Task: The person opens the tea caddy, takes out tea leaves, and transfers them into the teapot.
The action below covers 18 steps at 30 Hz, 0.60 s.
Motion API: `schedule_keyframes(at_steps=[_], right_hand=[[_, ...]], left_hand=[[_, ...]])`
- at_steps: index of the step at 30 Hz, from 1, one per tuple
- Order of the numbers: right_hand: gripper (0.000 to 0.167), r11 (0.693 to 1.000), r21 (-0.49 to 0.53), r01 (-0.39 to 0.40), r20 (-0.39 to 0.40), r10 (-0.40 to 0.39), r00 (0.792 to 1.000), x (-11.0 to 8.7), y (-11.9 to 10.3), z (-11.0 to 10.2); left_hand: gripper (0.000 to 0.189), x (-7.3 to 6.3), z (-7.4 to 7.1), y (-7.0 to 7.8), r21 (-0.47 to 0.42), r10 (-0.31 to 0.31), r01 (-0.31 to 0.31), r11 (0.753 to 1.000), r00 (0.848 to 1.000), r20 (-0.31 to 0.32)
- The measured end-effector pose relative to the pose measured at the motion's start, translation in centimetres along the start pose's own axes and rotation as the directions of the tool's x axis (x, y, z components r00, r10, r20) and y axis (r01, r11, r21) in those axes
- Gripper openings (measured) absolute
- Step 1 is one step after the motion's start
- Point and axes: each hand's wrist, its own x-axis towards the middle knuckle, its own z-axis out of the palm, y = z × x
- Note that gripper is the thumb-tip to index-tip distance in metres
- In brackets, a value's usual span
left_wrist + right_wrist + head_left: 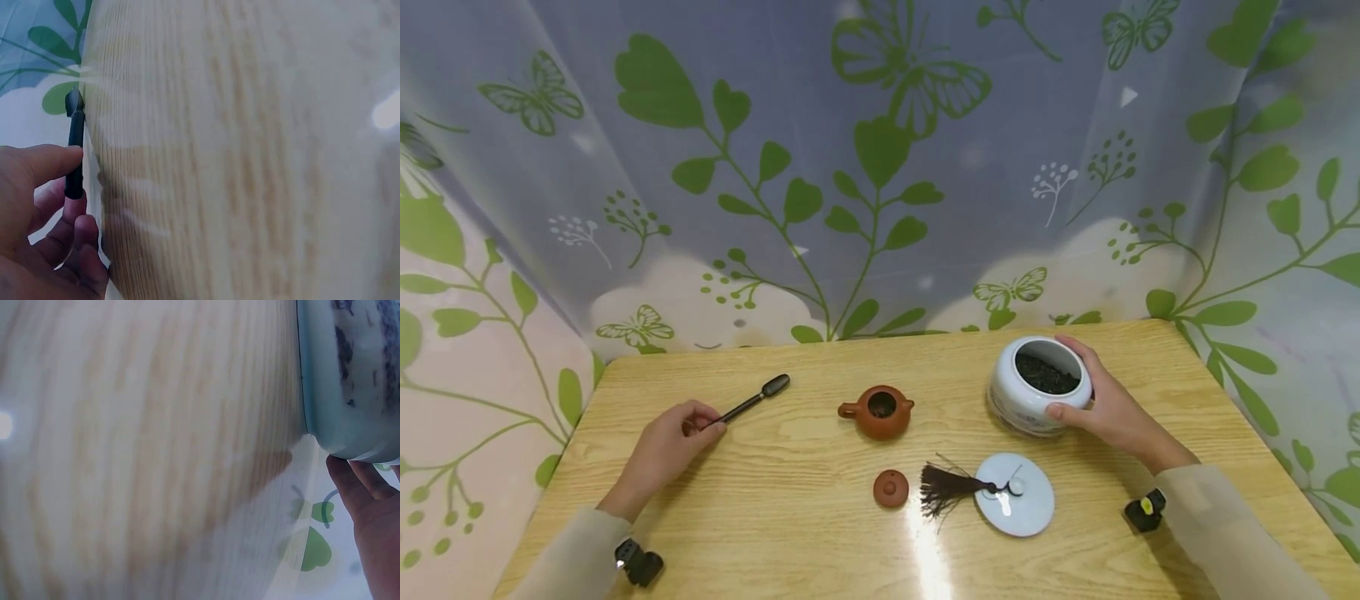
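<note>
My left hand (670, 446) pinches the thin handle of a small dark tea scoop (775, 385) between thumb and fingers. In the left wrist view the scoop (76, 134) points away from the fingertips, low over the wood. On the right, my right hand (1116, 412) grips a white porcelain jar (1011, 400), thumb near the front of its rim and fingers round the far side. Dark tea leaves (1047, 375) lie inside the uncovered jar. Blue-grey markings show on the jar's wall (350, 375) in the right wrist view. Between the hands stands a lidless reddish-brown clay teapot (883, 427).
The teapot's small lid (891, 489) lies in front of it. Right of that is the jar's white lid (1022, 521), with a dark tassel (949, 490) tied at its knob. A patterned curtain (880, 250) hangs along the back edge of the wooden table (760, 533).
</note>
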Motion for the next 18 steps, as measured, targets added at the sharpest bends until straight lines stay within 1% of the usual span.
schedule_keyframes(at_steps=[3,9,18], right_hand=[[0.114,1.0,-0.002,0.001,-0.002,-0.001,1.0,-0.03,-0.01,0.05],[0.113,1.0,-0.02,0.003,-0.003,-0.003,1.0,-0.05,0.03,0.01],[0.115,1.0,0.014,-0.002,0.008,0.002,1.0,-0.08,-0.01,-0.05]], left_hand=[[0.024,-0.15,0.2,-0.05,0.014,0.001,-0.001,1.0,1.0,0.009],[0.024,-0.55,0.34,0.34,0.016,0.01,-0.01,1.0,1.0,0.02],[0.031,-0.71,0.23,0.38,0.024,0.004,-0.005,1.0,0.998,0.056]])
